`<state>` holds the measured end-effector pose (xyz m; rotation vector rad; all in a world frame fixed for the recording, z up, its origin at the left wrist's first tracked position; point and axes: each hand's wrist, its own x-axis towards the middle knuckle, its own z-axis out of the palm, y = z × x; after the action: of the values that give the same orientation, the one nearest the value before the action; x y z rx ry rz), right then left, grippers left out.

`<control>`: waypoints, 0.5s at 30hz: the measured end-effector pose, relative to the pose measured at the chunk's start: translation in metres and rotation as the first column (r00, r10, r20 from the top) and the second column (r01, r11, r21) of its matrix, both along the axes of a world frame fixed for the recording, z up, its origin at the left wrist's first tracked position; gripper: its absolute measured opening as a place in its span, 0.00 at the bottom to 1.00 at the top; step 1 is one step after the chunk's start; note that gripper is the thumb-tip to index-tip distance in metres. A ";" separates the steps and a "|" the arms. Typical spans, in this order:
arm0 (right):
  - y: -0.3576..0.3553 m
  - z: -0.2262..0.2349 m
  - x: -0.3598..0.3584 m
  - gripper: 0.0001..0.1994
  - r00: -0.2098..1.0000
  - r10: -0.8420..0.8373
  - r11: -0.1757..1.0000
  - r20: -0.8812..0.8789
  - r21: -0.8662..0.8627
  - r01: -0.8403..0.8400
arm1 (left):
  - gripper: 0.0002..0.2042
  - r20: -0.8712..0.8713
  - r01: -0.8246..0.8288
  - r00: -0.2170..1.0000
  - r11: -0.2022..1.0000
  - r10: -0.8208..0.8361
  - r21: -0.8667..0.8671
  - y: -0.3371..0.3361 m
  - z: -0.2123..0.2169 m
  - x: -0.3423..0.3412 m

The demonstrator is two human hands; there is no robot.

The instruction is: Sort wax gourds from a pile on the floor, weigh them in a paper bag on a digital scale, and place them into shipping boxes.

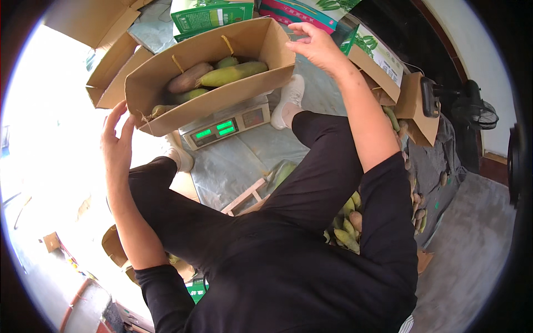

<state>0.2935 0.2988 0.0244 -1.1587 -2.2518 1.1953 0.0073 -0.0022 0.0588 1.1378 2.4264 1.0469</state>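
Two bare hands flank a long, open-topped brown cardboard box standing at eleven o'clock in the head view. The left hand, between nine and ten o'clock, is open, thumb and fingers parted, with its fingertips at the box's left end; how firmly they press cannot be told. From this hand the box lies toward two o'clock. The right hand, at one o'clock, is likewise open, its fingers extended with a gap above the thumb, fingertips at the box's right end; firm contact cannot be confirmed. From this hand the box lies between eight and nine o'clock.

Contents of the box: several elongated green vegetables and a thick brownish-pink vegetable, lying along its length. Two yellow cord loops hang on the far wall. At six o'clock from the box, below it, is a pale electronic scale with lit green digits; the box hides most of the platform.

Surroundings: a green-and-white printed carton between eleven and twelve o'clock; a small black fan between two and three; loose green vegetables at four o'clock
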 end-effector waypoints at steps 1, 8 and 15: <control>0.003 -0.006 0.000 0.27 1.000 -0.009 1.000 -0.005 0.000 0.009 | 0.16 -0.004 -0.025 1.000 0.999 0.025 -0.034 -0.001 0.000 0.000; 0.018 -0.037 0.004 0.22 0.975 0.086 0.994 0.207 -0.078 -0.071 | 0.20 -0.001 -0.060 0.998 0.996 0.060 -0.068 -0.005 -0.010 -0.007; 0.018 -0.040 -0.007 0.18 0.939 -0.008 0.999 0.344 0.051 -0.011 | 0.24 0.223 0.010 0.975 1.000 -0.006 -0.016 -0.004 -0.008 -0.020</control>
<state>0.2864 0.3165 -0.0152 -1.4405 -2.5172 0.9877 -0.0131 -0.0061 0.0505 0.9672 2.2491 1.0855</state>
